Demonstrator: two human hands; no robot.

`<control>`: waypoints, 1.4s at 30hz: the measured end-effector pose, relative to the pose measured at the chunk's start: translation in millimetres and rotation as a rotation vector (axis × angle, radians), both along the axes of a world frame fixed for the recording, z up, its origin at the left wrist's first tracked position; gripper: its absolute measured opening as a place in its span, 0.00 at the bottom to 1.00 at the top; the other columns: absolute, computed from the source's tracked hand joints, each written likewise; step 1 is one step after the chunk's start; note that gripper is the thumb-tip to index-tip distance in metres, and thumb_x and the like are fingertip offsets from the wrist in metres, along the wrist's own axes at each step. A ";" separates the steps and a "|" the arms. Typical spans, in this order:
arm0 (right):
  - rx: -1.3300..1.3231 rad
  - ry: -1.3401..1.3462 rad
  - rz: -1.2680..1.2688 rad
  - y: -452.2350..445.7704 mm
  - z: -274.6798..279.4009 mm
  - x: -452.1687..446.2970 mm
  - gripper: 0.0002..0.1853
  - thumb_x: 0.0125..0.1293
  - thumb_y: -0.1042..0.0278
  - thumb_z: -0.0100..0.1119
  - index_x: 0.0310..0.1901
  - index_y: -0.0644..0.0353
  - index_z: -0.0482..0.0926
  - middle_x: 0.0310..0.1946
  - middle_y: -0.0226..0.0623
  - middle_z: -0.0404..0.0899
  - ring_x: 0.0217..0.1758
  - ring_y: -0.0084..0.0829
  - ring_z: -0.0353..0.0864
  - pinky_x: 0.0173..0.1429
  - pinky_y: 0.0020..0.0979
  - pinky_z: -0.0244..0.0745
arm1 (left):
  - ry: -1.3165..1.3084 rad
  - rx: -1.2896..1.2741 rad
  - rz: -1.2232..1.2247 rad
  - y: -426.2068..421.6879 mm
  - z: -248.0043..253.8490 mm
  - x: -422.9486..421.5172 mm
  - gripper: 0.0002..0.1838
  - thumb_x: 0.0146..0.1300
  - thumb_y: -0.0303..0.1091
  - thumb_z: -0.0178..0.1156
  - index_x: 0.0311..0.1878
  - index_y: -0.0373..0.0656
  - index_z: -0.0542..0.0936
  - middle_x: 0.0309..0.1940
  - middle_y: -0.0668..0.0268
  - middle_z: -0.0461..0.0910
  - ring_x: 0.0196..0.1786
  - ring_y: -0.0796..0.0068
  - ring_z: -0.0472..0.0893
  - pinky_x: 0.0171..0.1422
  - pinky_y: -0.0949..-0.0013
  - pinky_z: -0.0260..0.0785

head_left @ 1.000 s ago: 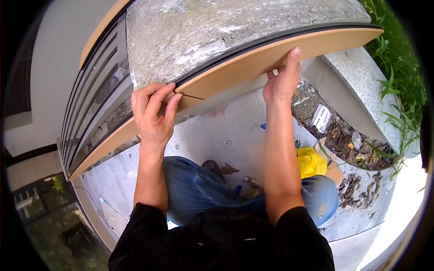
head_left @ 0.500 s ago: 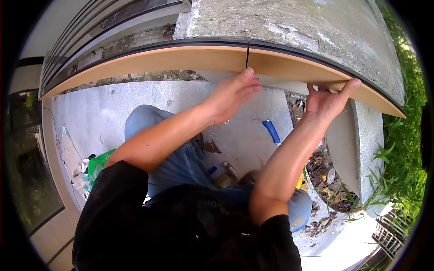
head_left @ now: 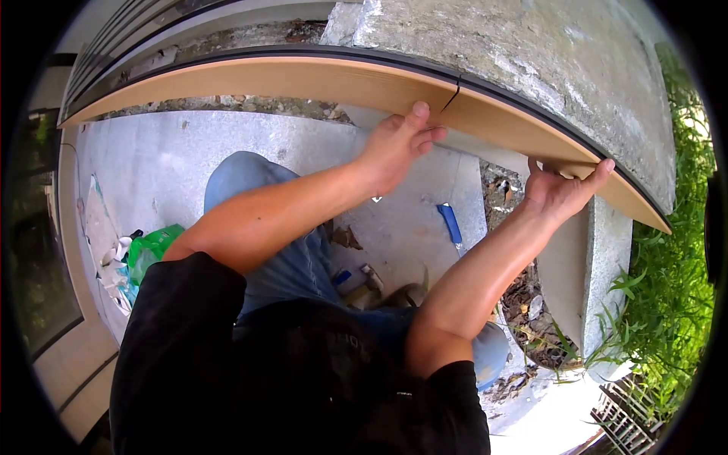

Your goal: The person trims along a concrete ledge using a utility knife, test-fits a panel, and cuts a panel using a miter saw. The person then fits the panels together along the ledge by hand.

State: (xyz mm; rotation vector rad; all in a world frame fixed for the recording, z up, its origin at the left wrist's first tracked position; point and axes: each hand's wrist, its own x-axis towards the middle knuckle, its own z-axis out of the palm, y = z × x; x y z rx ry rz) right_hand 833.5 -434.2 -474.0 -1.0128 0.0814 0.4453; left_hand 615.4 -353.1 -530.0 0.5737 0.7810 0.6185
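A long tan wood-grain strip (head_left: 265,80) with a dark back edge runs across the upper view, seeming bowed through the wide lens. A thin black line (head_left: 453,97) crosses it. My left hand (head_left: 394,150) is just left of that line, its thumb up against the strip's face and its fingers spread below the lower edge. Farther right, my right hand (head_left: 552,189) grips the strip, thumb on the front and fingers curled under it, partly hidden. On the floor between my forearms lies a blue utility knife (head_left: 450,225).
Behind the strip stands a rough concrete block (head_left: 523,49). A green plastic bag (head_left: 154,249) and scraps lie at left. Dry leaves (head_left: 527,299) fill a gap at right, near a stone slab (head_left: 607,265) and green plants (head_left: 667,303). My knee (head_left: 246,178) is below the strip.
The view has tilted, so the strip's right end sits lower. The black line now stands to the right of my left thumb instead of above it. My right hand keeps its grip.
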 end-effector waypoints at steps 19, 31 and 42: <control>0.005 -0.041 -0.025 4.8 6.5 -3.4 0.47 0.65 0.35 0.66 0.78 0.50 0.60 0.78 0.47 0.60 0.81 0.53 0.57 0.76 0.74 0.54 | 0.115 0.063 -0.042 4.3 0.2 -4.6 0.40 0.69 0.67 0.64 0.66 0.38 0.73 0.64 0.55 0.79 0.70 0.62 0.77 0.74 0.55 0.65; -0.026 0.021 -0.027 -0.3 5.1 -0.1 0.46 0.65 0.34 0.65 0.78 0.47 0.61 0.78 0.44 0.60 0.82 0.50 0.55 0.77 0.71 0.52 | 0.114 0.073 -0.063 4.6 7.3 -8.1 0.45 0.70 0.66 0.63 0.70 0.31 0.68 0.67 0.49 0.75 0.72 0.60 0.75 0.76 0.57 0.64; -0.018 -0.004 0.007 -4.0 1.0 3.2 0.53 0.58 0.35 0.72 0.79 0.47 0.58 0.80 0.53 0.52 0.82 0.63 0.50 0.76 0.80 0.51 | 0.125 0.031 -0.037 2.3 9.3 -5.5 0.37 0.71 0.62 0.64 0.66 0.36 0.74 0.62 0.55 0.79 0.66 0.63 0.79 0.69 0.61 0.69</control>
